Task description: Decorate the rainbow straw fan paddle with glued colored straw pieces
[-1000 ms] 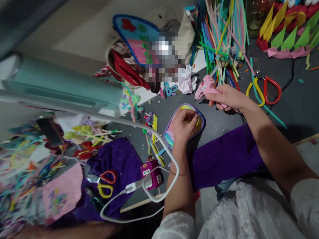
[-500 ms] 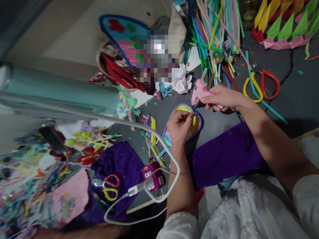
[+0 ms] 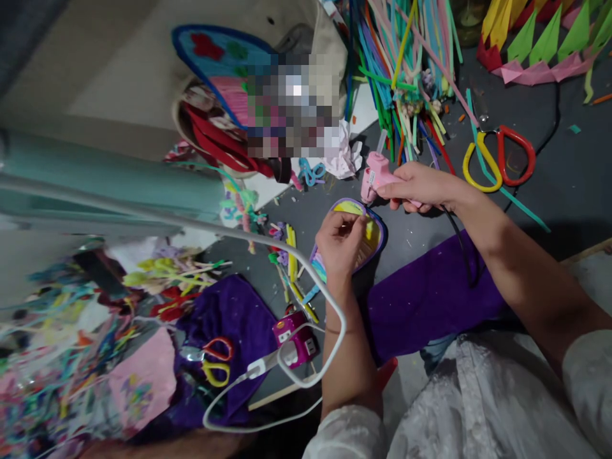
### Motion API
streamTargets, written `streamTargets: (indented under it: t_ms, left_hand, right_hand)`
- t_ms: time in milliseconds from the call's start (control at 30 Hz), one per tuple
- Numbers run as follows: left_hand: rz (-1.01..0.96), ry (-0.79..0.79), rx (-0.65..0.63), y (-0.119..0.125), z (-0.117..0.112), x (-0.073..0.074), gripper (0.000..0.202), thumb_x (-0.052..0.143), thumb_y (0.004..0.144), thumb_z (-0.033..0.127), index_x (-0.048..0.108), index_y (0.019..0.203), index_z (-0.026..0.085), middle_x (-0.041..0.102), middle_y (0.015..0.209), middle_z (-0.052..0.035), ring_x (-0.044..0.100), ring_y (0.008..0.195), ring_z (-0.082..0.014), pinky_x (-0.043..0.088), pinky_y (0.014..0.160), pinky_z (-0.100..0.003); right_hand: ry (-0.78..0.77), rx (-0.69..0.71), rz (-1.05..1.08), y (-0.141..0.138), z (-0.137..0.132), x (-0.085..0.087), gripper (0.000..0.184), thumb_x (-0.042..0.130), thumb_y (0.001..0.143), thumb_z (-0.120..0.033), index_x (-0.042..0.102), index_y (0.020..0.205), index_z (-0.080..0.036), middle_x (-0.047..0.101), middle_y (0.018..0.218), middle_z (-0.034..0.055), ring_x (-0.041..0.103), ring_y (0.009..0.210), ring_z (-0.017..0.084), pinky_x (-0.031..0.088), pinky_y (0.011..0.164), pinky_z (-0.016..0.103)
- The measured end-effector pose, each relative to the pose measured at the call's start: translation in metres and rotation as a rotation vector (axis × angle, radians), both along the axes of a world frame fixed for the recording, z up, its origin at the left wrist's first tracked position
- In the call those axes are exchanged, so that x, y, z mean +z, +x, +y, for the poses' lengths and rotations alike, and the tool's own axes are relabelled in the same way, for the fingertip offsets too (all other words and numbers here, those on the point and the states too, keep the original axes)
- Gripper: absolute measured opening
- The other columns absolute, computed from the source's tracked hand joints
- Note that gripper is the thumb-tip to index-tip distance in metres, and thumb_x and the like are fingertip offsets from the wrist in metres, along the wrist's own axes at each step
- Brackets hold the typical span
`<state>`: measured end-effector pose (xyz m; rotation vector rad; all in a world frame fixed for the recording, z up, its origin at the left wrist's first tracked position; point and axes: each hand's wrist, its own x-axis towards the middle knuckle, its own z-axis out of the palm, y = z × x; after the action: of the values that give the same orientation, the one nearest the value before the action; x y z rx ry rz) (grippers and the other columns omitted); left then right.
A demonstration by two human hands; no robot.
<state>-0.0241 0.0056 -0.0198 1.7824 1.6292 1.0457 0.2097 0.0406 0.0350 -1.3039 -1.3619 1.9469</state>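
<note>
In my right hand (image 3: 421, 186) is a pink hot glue gun (image 3: 377, 173), a clear glue stick poking out of its back end. Its nozzle points down at the upper edge of an oval craft piece (image 3: 375, 245) with a purple rim and yellow, tan and blue pipe cleaner filling. My left hand (image 3: 338, 239) rests over that piece, thumb and fingers pinched together near the yellow part. What the pinch holds, if anything, is hidden. A black cord (image 3: 461, 239) trails from the glue gun.
Red-and-yellow-handled scissors (image 3: 500, 159) lie right of a pipe cleaner bundle (image 3: 396, 76). A white cable (image 3: 268, 241) loops across near my left forearm to a magenta power adapter (image 3: 296, 338). Purple cloth (image 3: 421, 296) lies along the near edge; pipe cleaner scraps (image 3: 167, 271) spread leftward.
The glue gun and both hands hold nearly the same pose over the oval piece. The view has shifted slightly, so objects at the back sit a little further left.
</note>
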Motion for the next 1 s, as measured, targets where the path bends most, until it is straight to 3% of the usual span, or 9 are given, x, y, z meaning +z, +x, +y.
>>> streamTargets:
  t_ms: [767,1000]
  left_hand:
    - [0.021,-0.027,0.010,-0.004,0.000,-0.003,0.016,0.073,0.079,0.031,0.068,0.070,0.019,0.062,0.070,-0.0005,0.056,0.068,-0.0133,0.042,0.064,-0.026]
    - [0.003,-0.035,0.011,-0.003,-0.001,-0.002,0.015,0.073,0.080,0.031,0.069,0.070,0.019,0.062,0.070,-0.0003,0.056,0.067,-0.0129,0.042,0.063,-0.026]
  right_hand:
    - [0.006,0.001,-0.027,0.000,-0.001,0.004,0.035,0.071,0.092,-0.037,0.055,0.067,-0.018,0.044,0.041,-0.0071,0.033,0.032,0.004,0.023,0.032,0.017]
    - [0.001,0.008,-0.048,0.001,-0.002,0.008,0.026,0.069,0.093,-0.031,0.059,0.073,-0.017,0.045,0.044,-0.0070,0.035,0.033,0.004,0.024,0.033,0.017]
